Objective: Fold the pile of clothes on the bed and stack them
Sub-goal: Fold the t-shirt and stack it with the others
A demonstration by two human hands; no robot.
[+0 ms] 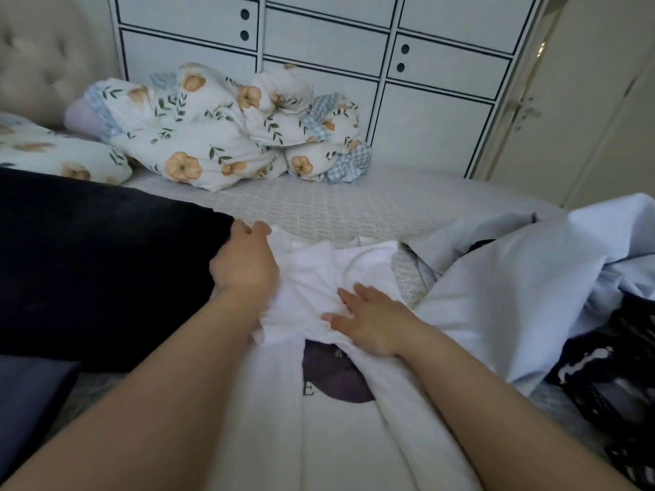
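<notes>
A white T-shirt (319, 278) with a dark purple print (333, 377) lies lengthwise on the bed in front of me, its upper part bunched and folded over. My left hand (244, 264) grips the shirt's upper left edge, fingers curled into the cloth. Further right, my right hand (368, 320) lies flat on the shirt's middle with fingers straight, pressing the fold down. To the right sits a pile of unfolded clothes: a pale blue garment (514, 278) and a black-and-white patterned one (609, 377).
A dark navy cloth (106, 264) covers the bed's left side, with a greyish-blue piece (32, 402) below it. A bundled floral duvet (219, 129) and a floral pillow (53, 154) lie at the back. Behind stand white drawers (319, 47) and a tufted headboard (46, 54).
</notes>
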